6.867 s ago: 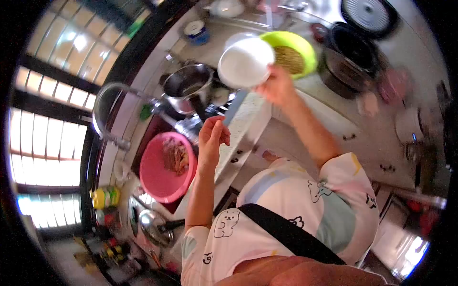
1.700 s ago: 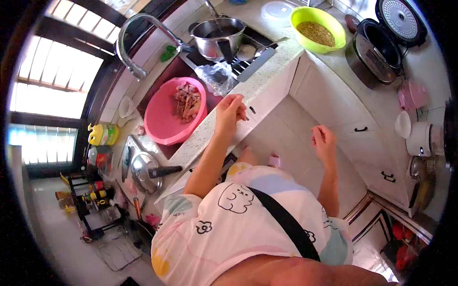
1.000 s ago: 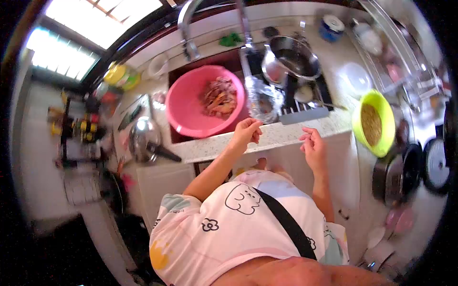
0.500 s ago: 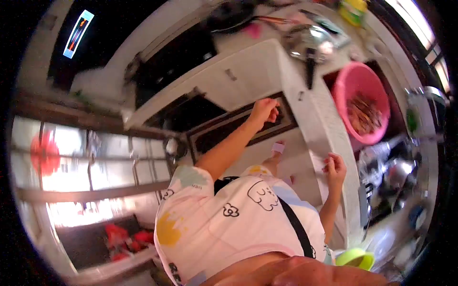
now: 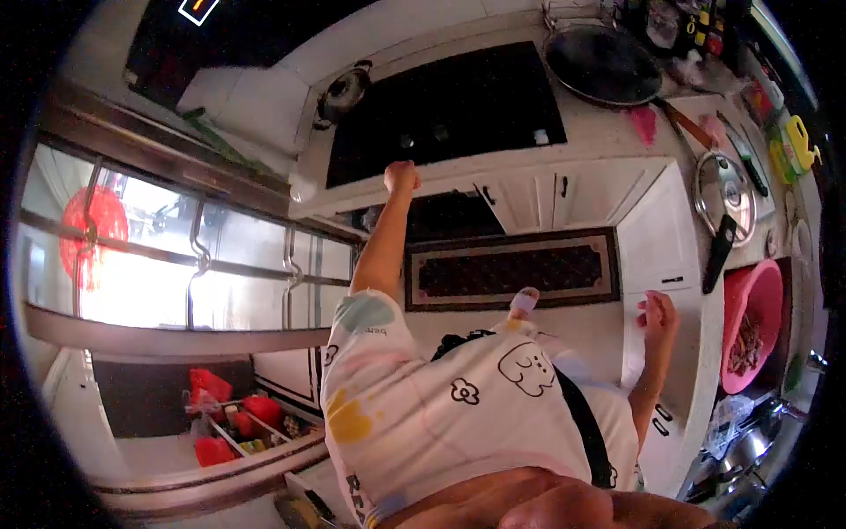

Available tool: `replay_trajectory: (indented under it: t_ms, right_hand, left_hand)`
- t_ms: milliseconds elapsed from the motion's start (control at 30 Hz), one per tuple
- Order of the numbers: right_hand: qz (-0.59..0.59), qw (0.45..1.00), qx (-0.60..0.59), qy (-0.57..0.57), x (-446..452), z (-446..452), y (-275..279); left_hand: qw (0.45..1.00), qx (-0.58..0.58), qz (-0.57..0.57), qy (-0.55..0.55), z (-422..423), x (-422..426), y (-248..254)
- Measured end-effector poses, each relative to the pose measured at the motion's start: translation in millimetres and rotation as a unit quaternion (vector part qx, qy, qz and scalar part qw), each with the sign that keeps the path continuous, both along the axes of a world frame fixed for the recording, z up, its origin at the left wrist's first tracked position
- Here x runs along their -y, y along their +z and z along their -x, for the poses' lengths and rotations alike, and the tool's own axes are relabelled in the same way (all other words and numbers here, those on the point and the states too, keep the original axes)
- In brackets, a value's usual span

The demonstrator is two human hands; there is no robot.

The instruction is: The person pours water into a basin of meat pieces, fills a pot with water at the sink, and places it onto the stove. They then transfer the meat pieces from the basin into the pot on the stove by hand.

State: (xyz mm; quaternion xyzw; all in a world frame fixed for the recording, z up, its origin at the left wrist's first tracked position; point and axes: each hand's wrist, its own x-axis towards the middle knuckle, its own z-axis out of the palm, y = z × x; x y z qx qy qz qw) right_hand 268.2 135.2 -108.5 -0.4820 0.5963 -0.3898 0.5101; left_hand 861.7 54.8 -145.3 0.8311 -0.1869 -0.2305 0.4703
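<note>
My left hand (image 5: 403, 176) is closed in a loose fist, with nothing showing in it. It appears in front of the near edge of a black glass cooktop (image 5: 458, 106); whether it touches that edge I cannot tell. My right hand (image 5: 661, 316) hangs at my side, its fingers half curled and apart, holding nothing visible. Nearest to it are the white cabinets and the counter edge (image 5: 696, 353). On that counter, a steel pan lid (image 5: 718, 189) with a black handle lies near a pink basin (image 5: 765, 304) holding brownish pieces.
A pot (image 5: 345, 88) stands left of the cooktop, a dark wok (image 5: 604, 63) right of it. A knife (image 5: 749, 163) and a yellow bottle (image 5: 797, 145) sit at far right. A patterned mat (image 5: 511, 269) covers the floor ahead. Sliding glass doors (image 5: 238, 256) stand to my left.
My view has swung toward the cooktop, which now shows fully ahead. The basin has shifted right in view. My left hand now appears farther left and higher, in front of the cooktop.
</note>
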Motion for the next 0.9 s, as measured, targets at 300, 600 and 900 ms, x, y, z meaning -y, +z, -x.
replay_trajectory:
  t_ms: [300,600,900]
  right_hand:
    - [0.171,0.982,-0.072,0.024,16.4,-65.8,-10.7]
    - [0.117,0.923,-0.203,-0.306,-72.3,13.3,10.4]
    - [0.086,0.774,-0.147,-0.61,-275.8,191.2,15.0]
  left_hand:
    - [0.969,-0.075,0.139,-0.189,28.2,80.4,-10.0]
    - [0.754,-0.148,0.035,-0.639,332.1,63.3,-41.8]
    - [0.464,-0.214,-0.036,-0.859,620.8,-74.6,55.4]
